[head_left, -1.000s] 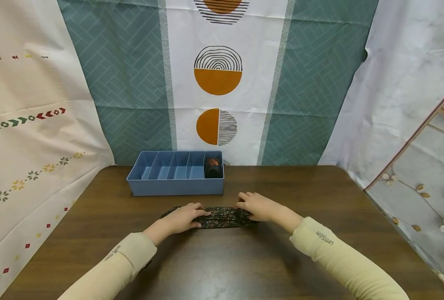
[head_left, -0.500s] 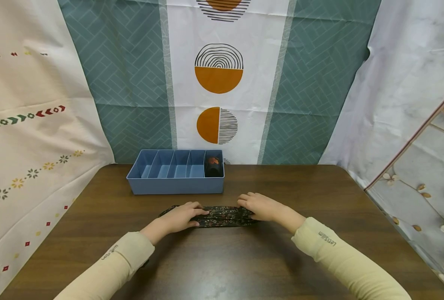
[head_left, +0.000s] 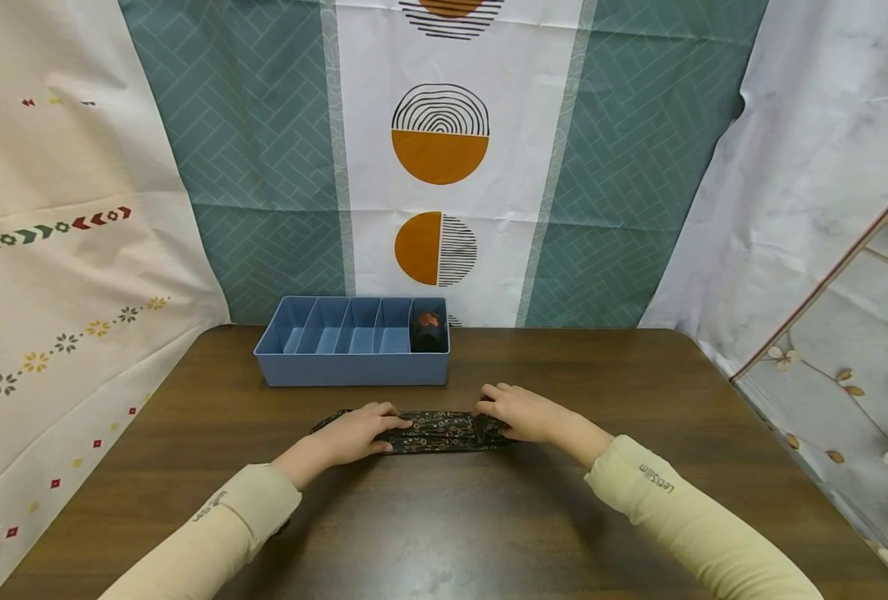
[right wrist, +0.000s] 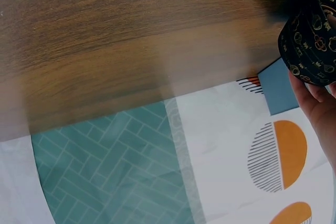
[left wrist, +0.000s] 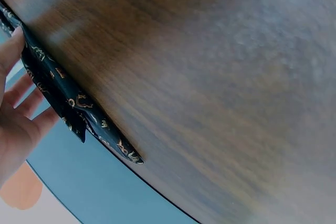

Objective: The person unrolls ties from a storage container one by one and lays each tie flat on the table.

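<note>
A dark scarf (head_left: pixel 439 433) with a small gold and red print lies as a narrow folded strip across the table, in front of the box. My left hand (head_left: pixel 349 437) rests over its left part, fingers fairly straight. In the left wrist view, the thumb touches one edge of the strip, the fingers reach the other, and the scarf's pointed end (left wrist: pixel 123 148) extends past them. At the strip's right end, my right hand (head_left: pixel 526 414) holds a rolled portion with curled fingers. That roll (right wrist: pixel 312 40) appears round in the right wrist view; the fingers are partly cut off there.
Behind the scarf stands a blue divided box (head_left: pixel 353 371). Its rightmost compartment holds a dark roll (head_left: pixel 428 333) with an orange motif. Patterned cloth curtains (head_left: pixel 631 208) hang behind and beside the brown wooden table (head_left: pixel 444 517).
My left hand has slid slightly left along the scarf. My right hand stays at the rolled end, nearly still. The head view has shifted a little.
</note>
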Demonstrator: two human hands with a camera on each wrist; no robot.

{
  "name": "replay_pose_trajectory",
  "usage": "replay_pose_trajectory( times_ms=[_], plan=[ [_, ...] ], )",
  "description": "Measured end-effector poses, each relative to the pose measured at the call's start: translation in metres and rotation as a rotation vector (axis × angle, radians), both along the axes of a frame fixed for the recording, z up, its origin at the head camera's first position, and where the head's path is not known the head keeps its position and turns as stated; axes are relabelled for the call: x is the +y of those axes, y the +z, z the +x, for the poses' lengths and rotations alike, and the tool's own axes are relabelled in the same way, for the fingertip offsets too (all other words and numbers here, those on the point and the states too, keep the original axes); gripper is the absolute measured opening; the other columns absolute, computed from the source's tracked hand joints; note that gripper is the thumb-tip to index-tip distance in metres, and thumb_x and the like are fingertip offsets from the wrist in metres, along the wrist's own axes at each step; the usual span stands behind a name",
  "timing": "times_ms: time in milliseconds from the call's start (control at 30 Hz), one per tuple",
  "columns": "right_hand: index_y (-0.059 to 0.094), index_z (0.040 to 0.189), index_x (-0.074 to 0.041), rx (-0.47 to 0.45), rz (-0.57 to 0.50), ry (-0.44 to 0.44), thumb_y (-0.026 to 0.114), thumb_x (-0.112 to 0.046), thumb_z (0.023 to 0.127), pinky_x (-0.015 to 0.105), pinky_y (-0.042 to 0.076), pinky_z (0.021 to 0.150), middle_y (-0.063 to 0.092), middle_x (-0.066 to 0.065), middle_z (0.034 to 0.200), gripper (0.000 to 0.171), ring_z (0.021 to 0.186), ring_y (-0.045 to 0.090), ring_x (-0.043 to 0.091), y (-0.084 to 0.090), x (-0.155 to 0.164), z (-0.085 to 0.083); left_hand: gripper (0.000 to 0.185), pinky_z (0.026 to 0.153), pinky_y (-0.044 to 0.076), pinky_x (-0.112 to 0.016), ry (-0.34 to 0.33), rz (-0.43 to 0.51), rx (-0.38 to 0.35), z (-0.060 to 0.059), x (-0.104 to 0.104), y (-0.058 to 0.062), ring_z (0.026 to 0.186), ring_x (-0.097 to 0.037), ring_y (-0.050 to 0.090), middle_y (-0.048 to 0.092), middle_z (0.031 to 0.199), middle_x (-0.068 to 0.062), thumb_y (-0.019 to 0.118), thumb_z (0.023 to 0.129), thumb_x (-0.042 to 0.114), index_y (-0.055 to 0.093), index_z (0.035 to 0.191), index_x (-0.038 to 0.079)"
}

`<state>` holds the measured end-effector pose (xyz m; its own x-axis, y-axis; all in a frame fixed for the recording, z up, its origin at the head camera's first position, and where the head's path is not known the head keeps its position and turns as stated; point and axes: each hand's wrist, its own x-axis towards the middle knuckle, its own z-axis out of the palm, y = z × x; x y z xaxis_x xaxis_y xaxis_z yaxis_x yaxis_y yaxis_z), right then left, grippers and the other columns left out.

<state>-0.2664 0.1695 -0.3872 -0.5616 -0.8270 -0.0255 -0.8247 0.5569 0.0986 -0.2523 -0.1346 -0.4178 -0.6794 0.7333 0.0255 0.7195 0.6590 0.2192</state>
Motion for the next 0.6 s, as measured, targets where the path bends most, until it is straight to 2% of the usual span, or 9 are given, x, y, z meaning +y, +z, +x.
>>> replay_pose_trajectory(
  times_ms=[333, 400, 600],
  plan=[
    [0.062, 0.113, -0.012, 0.005, -0.001, 0.004, 0.075, -0.007, 0.079, 0.033, 0.052, 0.082, 0.056, 0.007, 0.11, 0.036, 0.093, 0.057, 0.021, -0.001, -0.001, -0.001, 0.046, 0.089, 0.05, -0.042, 0.039, -0.033, -0.036, -0.006, 0.004, 0.001, 0.112, -0.027, 0.054, 0.055, 0.123, -0.01, 0.069, 0.085, 0.02, 0.059, 0.129, 0.013],
    [0.062, 0.113, -0.012, 0.003, 0.001, 0.004, 0.075, -0.007, 0.079, 0.033, 0.052, 0.082, 0.056, 0.007, 0.109, 0.036, 0.093, 0.057, 0.021, 0.0, -0.001, -0.001, 0.045, 0.09, 0.05, -0.043, 0.033, -0.036, -0.045, -0.007, 0.007, 0.003, 0.113, -0.028, 0.053, 0.055, 0.124, -0.01, 0.07, 0.084, 0.019, 0.059, 0.127, 0.013],
    [0.062, 0.112, -0.011, 0.002, -0.004, 0.006, 0.075, -0.006, 0.079, 0.034, 0.052, 0.082, 0.056, 0.007, 0.108, 0.036, 0.093, 0.057, 0.021, 0.001, -0.002, -0.001, 0.035, 0.092, 0.048, -0.042, -0.015, -0.009, -0.035, -0.006, 0.024, 0.009, 0.112, -0.026, 0.055, 0.057, 0.121, -0.008, 0.061, 0.091, 0.024, 0.061, 0.125, 0.013]
  ],
)
